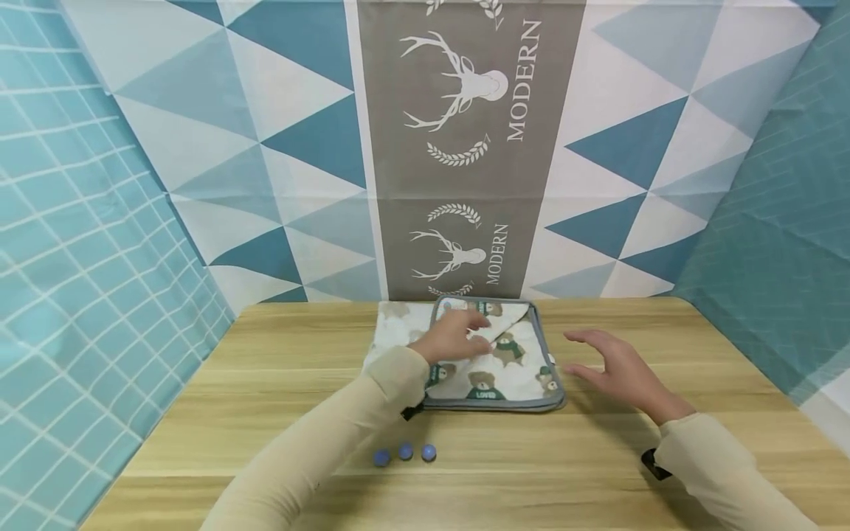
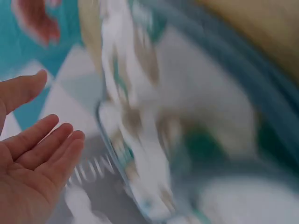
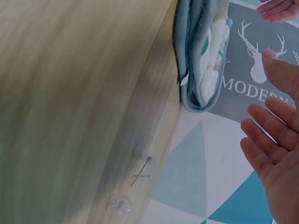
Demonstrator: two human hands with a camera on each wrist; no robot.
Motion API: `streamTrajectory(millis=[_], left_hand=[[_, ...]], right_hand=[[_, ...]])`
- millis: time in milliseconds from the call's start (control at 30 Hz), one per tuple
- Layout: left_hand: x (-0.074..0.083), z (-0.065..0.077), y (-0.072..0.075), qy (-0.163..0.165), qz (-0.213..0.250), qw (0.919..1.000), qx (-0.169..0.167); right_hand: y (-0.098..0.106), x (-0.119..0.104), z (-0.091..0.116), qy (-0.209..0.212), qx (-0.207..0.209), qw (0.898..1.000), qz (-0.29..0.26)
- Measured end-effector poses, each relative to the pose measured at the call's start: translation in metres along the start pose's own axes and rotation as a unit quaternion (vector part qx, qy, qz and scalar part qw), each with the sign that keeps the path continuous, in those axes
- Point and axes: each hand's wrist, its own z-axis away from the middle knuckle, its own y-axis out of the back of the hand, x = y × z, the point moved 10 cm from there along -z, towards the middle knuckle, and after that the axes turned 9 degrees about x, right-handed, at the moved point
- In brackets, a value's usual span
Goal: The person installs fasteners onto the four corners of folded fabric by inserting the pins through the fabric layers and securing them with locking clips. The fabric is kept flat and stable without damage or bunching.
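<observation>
A folded cloth (image 1: 508,376) printed with bears and edged in grey-blue lies at the back of the table, its upper layer creased diagonally. Above its left part is my left hand (image 1: 451,335), fingers loosely bent and thumb apart; nothing is in its grasp. The left wrist view shows this hand (image 2: 39,161) with extended fingers beside the blurred cloth (image 2: 205,88). My right hand (image 1: 617,372) is off the cloth's right side, thumb and fingers spread. In the right wrist view that hand (image 3: 280,135) holds nothing, and the cloth (image 3: 198,60) shows stacked layers.
Three small blue balls (image 1: 406,450) sit on the wooden table (image 1: 505,479) in front of the cloth. Bear-print fabric (image 1: 392,324) extends left of the trimmed part. A patterned wall covering (image 1: 458,147) rises behind. Small clear fittings (image 3: 120,204) show near the table's edge.
</observation>
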Motion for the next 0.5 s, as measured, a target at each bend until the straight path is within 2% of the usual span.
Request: streamTrajectory(millis=[100,167,300,400,500], left_hand=[[0.028,0.000,-0.031,-0.030,-0.039,0.9976,-0.049],[0.044,0.000,-0.050,-0.057,-0.083,0.9919,-0.078],[0.064,0.004,-0.087,-0.104,-0.176,0.9713,-0.120],[0.069,0.007,-0.105,-0.116,-0.218,0.9586,-0.142],[0.073,0.009,-0.111,-0.131,-0.235,0.9532,-0.138]], right_hand=[[0.003,0.005,0.003,-0.005,0.000,1.000,0.006],[0.005,0.007,0.004,-0.004,0.000,1.000,0.008],[0.010,0.008,0.005,-0.003,0.004,1.000,0.016],[0.013,0.012,0.008,-0.004,0.006,1.000,0.022],[0.016,0.016,0.012,-0.005,0.002,1.000,0.025]])
